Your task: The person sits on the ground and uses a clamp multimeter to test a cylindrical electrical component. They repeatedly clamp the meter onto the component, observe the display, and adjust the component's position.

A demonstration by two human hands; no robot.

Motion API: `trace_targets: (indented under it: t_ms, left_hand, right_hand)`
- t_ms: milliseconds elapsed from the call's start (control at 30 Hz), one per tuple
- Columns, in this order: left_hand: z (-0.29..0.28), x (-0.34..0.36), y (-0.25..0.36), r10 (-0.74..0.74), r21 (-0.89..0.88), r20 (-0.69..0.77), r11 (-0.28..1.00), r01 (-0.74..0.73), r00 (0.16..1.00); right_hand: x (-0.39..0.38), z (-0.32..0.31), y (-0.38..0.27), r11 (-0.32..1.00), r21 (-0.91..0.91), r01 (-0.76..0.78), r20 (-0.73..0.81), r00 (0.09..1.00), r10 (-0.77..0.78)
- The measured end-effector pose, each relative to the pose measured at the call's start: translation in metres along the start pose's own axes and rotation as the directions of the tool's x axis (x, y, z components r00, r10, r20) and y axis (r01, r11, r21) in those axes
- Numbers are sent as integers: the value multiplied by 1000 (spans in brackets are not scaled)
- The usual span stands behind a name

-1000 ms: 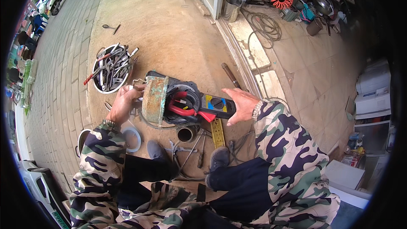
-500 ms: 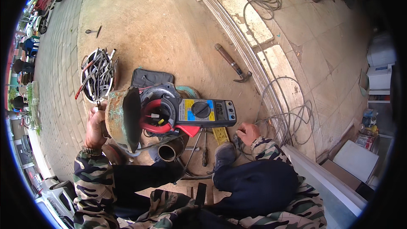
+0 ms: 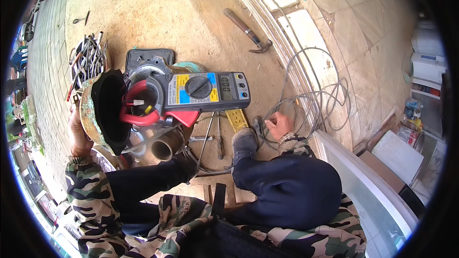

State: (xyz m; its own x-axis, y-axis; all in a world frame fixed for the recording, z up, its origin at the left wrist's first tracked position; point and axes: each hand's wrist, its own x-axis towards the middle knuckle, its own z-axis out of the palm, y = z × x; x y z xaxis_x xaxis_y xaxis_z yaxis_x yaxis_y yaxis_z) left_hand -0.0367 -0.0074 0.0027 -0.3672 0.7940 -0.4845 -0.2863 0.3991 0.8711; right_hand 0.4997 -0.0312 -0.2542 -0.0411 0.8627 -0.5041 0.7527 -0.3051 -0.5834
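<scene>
My left hand (image 3: 78,133) grips the edge of a rusty, green-flecked round metal cover (image 3: 88,114), whose dark hollow inside faces right. Beside it, a grey clamp meter (image 3: 201,88) with red jaws lies across a round metal housing (image 3: 149,70). Wires with a white and a yellow end (image 3: 147,109) show inside the jaw opening. At the right, my right hand (image 3: 280,126) hovers by my knee with loosely bent fingers apart and nothing visible in them. A dark plug (image 3: 258,126) lies just left of its fingertips, next to a yellow socket strip (image 3: 236,119).
A hammer (image 3: 247,31) lies beyond the meter, left of the door track. Coiled cable (image 3: 330,100) spreads over the sill at right. A tub of tools (image 3: 90,59) and a black pouch (image 3: 149,55) stand at far left. A screwdriver (image 3: 220,145) lies between my feet.
My view has shifted, so most things sit farther left and higher. The cover has turned, showing more of its inside. My right hand has drawn slightly away from the plug and its fingers have loosened.
</scene>
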Motion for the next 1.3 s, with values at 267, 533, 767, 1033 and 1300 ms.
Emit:
trace_targets:
  t_ms: [267,533,767,1033,1300]
  left_hand:
    - [-20,19,-10,22,39,109,999,-27,994]
    - [-18,12,-3,37,110,165,992,-56,986]
    - [-11,18,-8,28,55,135,998,-36,991]
    - [15,10,-7,85,127,-38,989,-80,996]
    - [15,17,-5,50,160,8,986,-51,999]
  right_hand:
    - [-36,53,-2,967,-251,36,25,999,-30]
    - [-28,48,-20,953,-301,29,35,999,-20]
    - [-27,55,-10,908,-418,28,-22,999,-42]
    - [-26,40,-12,929,-348,123,22,992,-123]
    - [-22,60,-31,986,-68,153,128,981,-143]
